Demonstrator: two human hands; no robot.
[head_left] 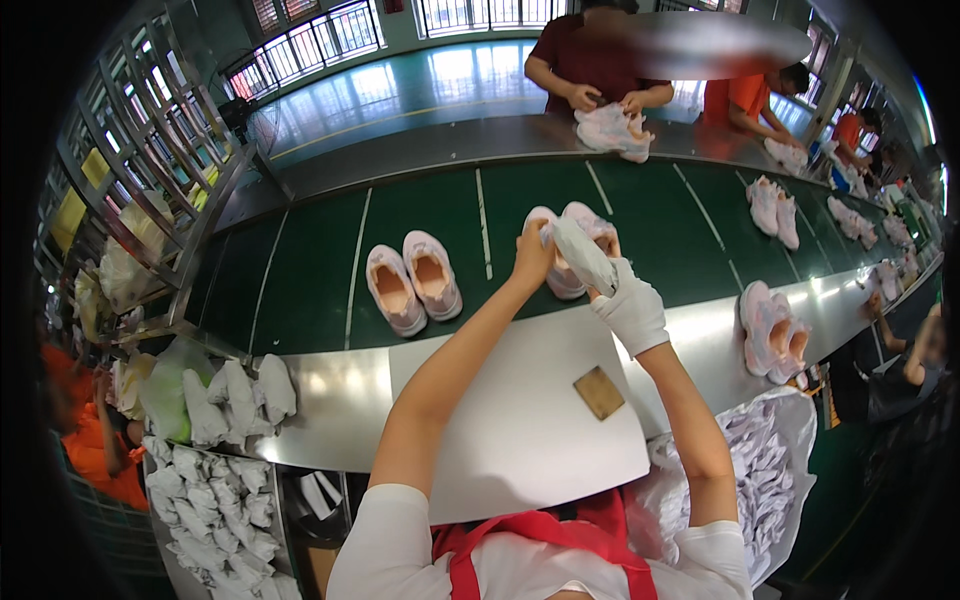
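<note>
My left hand (533, 255) is bare and grips the heel end of a pink shoe (566, 275) that stands on the green conveyor belt (310, 270). My right hand (628, 305), in a white glove, holds a white wad of stuffing paper (583, 253) and presses it into the shoe's opening. A second pink shoe (597, 222) of the pair lies just behind them, partly hidden by my hands.
Another pink pair (412, 282) sits left on the belt, one more (772, 335) at my right on the steel edge. A white board (520, 420) with a brown pad (598, 392) lies before me. Paper wads fill bins (215, 470) left and a bag (765, 470) right. People work opposite.
</note>
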